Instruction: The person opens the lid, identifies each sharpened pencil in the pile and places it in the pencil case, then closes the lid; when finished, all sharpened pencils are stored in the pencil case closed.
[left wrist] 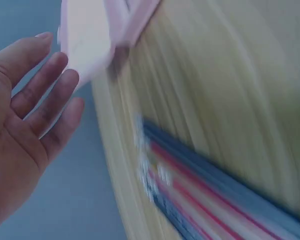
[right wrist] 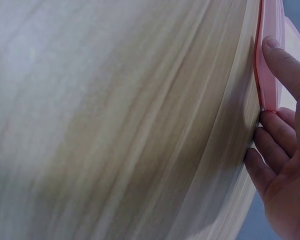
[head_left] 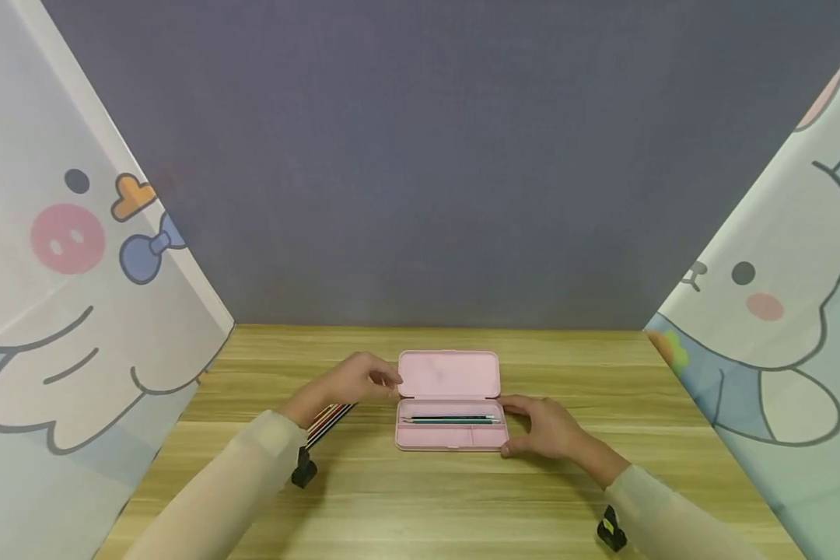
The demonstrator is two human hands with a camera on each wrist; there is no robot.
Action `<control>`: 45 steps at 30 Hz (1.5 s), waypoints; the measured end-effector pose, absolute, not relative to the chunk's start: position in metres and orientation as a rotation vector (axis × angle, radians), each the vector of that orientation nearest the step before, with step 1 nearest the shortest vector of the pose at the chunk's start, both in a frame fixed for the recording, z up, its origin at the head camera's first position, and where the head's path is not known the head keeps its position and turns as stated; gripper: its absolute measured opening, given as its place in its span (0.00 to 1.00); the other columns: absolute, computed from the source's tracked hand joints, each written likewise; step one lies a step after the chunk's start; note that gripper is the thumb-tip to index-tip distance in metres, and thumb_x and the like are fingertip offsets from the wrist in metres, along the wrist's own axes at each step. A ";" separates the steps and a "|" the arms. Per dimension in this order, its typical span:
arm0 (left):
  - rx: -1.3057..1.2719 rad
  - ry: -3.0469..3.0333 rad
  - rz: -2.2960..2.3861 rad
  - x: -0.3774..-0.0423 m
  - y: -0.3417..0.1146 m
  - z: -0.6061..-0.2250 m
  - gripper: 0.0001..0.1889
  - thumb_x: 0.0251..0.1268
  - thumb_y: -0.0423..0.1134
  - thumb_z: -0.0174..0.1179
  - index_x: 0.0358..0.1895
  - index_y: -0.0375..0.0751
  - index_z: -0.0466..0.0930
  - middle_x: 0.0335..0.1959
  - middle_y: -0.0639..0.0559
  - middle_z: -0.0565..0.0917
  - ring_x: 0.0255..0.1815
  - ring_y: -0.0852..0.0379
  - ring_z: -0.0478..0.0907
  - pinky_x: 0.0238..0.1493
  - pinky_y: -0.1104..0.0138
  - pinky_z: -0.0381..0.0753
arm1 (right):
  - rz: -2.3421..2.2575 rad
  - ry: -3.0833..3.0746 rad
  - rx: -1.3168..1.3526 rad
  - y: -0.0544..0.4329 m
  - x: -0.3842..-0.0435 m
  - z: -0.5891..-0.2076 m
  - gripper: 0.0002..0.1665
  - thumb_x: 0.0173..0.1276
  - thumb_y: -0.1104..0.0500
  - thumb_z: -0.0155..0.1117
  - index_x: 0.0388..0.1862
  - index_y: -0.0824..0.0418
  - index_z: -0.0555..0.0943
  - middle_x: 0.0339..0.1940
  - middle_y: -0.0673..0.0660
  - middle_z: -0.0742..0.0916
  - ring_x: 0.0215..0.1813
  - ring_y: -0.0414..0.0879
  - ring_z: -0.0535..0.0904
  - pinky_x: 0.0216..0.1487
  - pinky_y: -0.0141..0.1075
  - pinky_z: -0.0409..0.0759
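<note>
A pink pencil case lies on the table with its lid folded back, away from me. Two dark green pencils lie in its long compartment. My right hand holds the case's right end, thumb at the near corner and fingers at the far side; the right wrist view shows this hand against the pink edge. By the left edge of the lid is my left hand, its fingers loosely bent with nothing in them. Several colored pencils lie beneath the left wrist, blurred in the left wrist view.
The wooden table ends at a dark grey panel at the back. Cartoon-printed panels stand on the left and right. Small black devices are strapped at the wrists.
</note>
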State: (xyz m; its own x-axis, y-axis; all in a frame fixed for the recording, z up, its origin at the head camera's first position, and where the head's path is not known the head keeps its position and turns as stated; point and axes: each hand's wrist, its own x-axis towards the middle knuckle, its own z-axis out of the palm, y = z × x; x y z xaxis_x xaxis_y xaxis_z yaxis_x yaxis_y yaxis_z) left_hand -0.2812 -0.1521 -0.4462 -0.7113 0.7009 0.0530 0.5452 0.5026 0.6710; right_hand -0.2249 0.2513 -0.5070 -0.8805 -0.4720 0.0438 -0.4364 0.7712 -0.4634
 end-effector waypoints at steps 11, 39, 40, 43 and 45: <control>0.759 2.486 1.202 -0.283 -0.250 -0.464 0.15 0.70 0.28 0.63 0.56 0.25 0.83 0.44 0.32 0.87 0.40 0.52 0.85 0.41 0.65 0.84 | -0.713 2.906 -0.751 0.255 -0.222 -0.511 0.54 0.45 0.30 0.81 0.70 0.50 0.78 0.61 0.50 0.88 0.65 0.54 0.82 0.63 0.54 0.79; 0.567 2.500 1.248 -0.268 -0.305 -0.499 0.15 0.66 0.29 0.67 0.54 0.26 0.84 0.49 0.35 0.88 0.50 0.47 0.85 0.45 0.71 0.83 | -0.730 2.872 -0.704 0.252 -0.225 -0.506 0.55 0.45 0.29 0.81 0.71 0.49 0.77 0.63 0.49 0.86 0.69 0.56 0.79 0.66 0.57 0.75; 0.562 2.495 1.254 -0.269 -0.305 -0.499 0.15 0.66 0.28 0.66 0.54 0.26 0.84 0.48 0.35 0.87 0.50 0.47 0.85 0.45 0.71 0.83 | -0.725 2.874 -0.705 0.252 -0.225 -0.506 0.55 0.45 0.29 0.81 0.71 0.49 0.77 0.63 0.49 0.86 0.69 0.56 0.79 0.66 0.57 0.76; 0.570 2.485 1.261 -0.269 -0.306 -0.500 0.15 0.64 0.25 0.66 0.53 0.25 0.84 0.47 0.34 0.87 0.48 0.49 0.85 0.44 0.71 0.83 | -0.728 2.877 -0.717 0.252 -0.225 -0.507 0.54 0.45 0.29 0.81 0.71 0.49 0.77 0.63 0.48 0.86 0.68 0.55 0.79 0.66 0.56 0.76; 0.565 2.485 1.268 -0.270 -0.305 -0.500 0.14 0.63 0.23 0.66 0.52 0.24 0.84 0.46 0.34 0.87 0.47 0.51 0.84 0.43 0.70 0.84 | -0.728 2.878 -0.728 0.251 -0.224 -0.508 0.55 0.45 0.29 0.81 0.71 0.49 0.77 0.63 0.49 0.86 0.68 0.55 0.79 0.66 0.56 0.76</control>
